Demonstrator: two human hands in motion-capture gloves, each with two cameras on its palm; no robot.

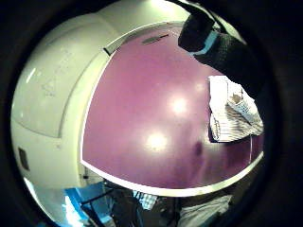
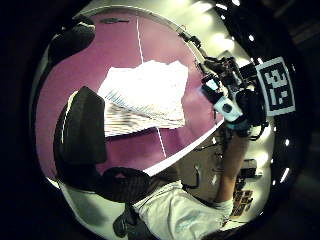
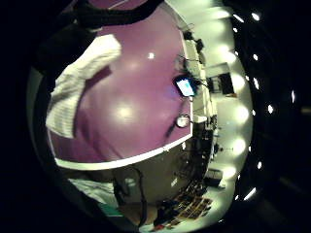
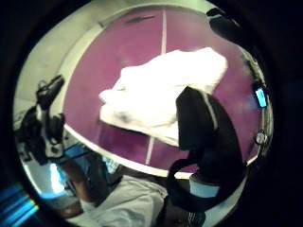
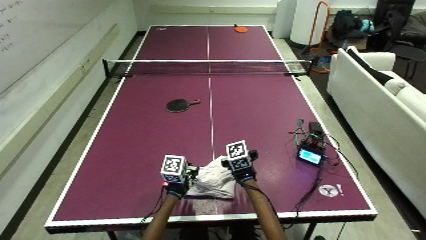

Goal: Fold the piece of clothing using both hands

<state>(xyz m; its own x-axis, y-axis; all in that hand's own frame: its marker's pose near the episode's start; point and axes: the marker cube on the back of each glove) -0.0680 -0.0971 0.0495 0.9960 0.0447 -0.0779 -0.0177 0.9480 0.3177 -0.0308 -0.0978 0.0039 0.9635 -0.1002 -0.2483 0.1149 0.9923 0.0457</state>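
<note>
A purple table-tennis surface point(image 5: 146, 150) carries a small white piece of clothing point(image 5: 214, 183), bunched and partly folded, close to the person's edge and just on the right of the white centre line. From the left thumb side palm view the clothing point(image 2: 145, 95) shows fine stripes, with one layer lying over another.

The left hand point(image 5: 176, 187) sits at the clothing's left edge and the right hand point(image 5: 243, 172) at its upper right edge, the cloth between them. The right hand's thumb and fingers point(image 4: 201, 127) curl onto the cloth and appear to pinch its edge. Whether the left hand's fingers grip the cloth or merely lie beside it cannot be told.

Further up the surface, a black paddle point(image 5: 180, 105) lies left of the centre line, short of the net point(image 5: 206, 67); an orange paddle point(image 5: 240, 29) lies near the far edge. By the right edge sit a small lit-screen device point(image 5: 310, 156) with cables and a round white disc point(image 5: 326, 190).
</note>
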